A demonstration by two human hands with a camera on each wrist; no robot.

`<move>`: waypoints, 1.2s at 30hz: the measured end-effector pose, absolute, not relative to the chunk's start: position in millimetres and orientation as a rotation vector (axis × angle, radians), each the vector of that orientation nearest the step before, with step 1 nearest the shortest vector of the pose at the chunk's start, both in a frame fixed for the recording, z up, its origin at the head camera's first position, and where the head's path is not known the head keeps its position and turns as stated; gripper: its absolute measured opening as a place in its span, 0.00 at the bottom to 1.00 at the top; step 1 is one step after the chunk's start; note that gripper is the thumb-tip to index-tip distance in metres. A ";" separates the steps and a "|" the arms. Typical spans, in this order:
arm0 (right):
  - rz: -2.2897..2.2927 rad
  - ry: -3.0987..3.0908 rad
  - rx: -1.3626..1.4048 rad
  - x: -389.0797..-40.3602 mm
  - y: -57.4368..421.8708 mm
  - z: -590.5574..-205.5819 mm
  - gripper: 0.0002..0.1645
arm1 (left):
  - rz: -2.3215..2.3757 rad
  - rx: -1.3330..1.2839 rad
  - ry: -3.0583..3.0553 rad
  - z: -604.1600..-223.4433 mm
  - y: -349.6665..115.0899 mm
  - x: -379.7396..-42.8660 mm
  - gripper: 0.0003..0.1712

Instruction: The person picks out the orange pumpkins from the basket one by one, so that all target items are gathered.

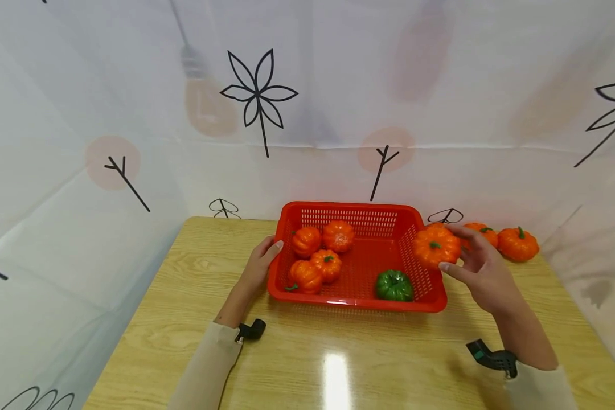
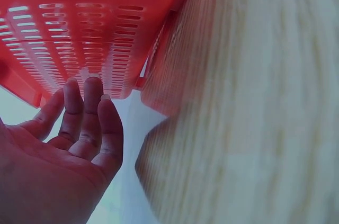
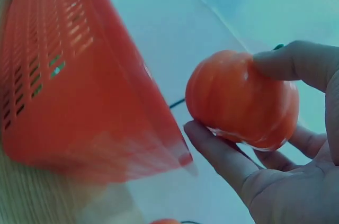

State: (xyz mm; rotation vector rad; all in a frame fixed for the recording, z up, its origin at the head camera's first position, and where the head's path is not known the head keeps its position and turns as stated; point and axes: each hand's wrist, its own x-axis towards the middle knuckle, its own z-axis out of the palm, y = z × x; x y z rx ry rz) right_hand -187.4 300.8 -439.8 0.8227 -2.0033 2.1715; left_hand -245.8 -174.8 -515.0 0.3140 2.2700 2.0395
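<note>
Step in hand, as I judge it from the room: bringing one orange pumpkin (image 1: 437,246) to the red basket (image 1: 356,304). The right hand (image 1: 479,273) is clamped on that pumpkin, thumb on one side and fingers on the other. The pumpkin is raised off the table (image 1: 184,319) at the basket's right rim; the right wrist view shows a gap between the two.

The left hand (image 1: 260,262) is at the basket's left side, fingers extended and slightly bent, tips at the outer wall. Whether the thumb presses on the rim, I cannot tell. The hands are well apart, with the basket between them.

Basket contents: four orange pumpkins (image 1: 306,277) grouped at the left, and one green pumpkin (image 1: 394,286) in the near right corner. Bare floor shows in the middle and at the far right. Two more orange pumpkins (image 1: 519,245) lie on the table to the far right, one partly hidden by the right hand.

The next move appears to call for passing the held pumpkin leftward over the rim, lowering it beyond the green pumpkin, then spreading thumb and fingers, with the left hand steadying the basket
</note>
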 end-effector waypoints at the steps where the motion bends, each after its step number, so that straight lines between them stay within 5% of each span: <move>1: 2.172 -1.999 0.817 -187.7 302.0 -440.4 0.44 | 2.034 0.313 2.277 -514.7 -174.8 -245.6 0.29; 36: 2.161 -2.121 0.432 -198.9 371.5 -495.4 0.37 | 2.067 0.326 2.250 -517.9 -175.3 -249.1 0.29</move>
